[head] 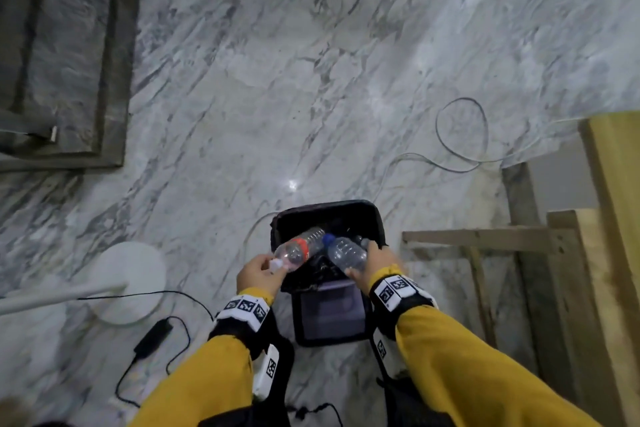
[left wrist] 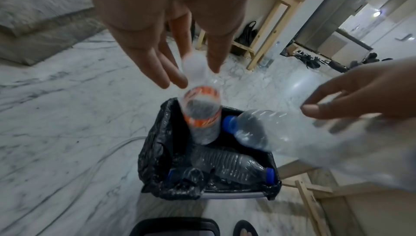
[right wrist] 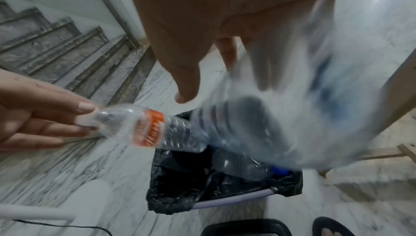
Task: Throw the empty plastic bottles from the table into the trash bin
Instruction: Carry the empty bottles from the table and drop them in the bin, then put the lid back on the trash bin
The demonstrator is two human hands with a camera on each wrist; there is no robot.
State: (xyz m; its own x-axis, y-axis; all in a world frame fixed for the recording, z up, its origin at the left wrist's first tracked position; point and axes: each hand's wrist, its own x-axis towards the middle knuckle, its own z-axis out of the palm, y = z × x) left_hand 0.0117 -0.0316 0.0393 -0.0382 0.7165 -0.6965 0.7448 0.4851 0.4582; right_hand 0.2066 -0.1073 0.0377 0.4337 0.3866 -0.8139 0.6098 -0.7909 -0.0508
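Note:
A trash bin lined with a black bag stands open on the floor below my hands. My left hand has straight fingers; a clear bottle with an orange label hangs bottom-down over the bin, its white cap at my fingertips. My right hand is spread behind a blurred clear bottle with a blue cap, which points cap-first into the bin. Crushed bottles lie inside the bag.
The bin's lid is flipped open toward me. A wooden table frame stands close on the right. A white round stand base, a black adapter and loose cables lie on the marble floor. Steps rise at the left.

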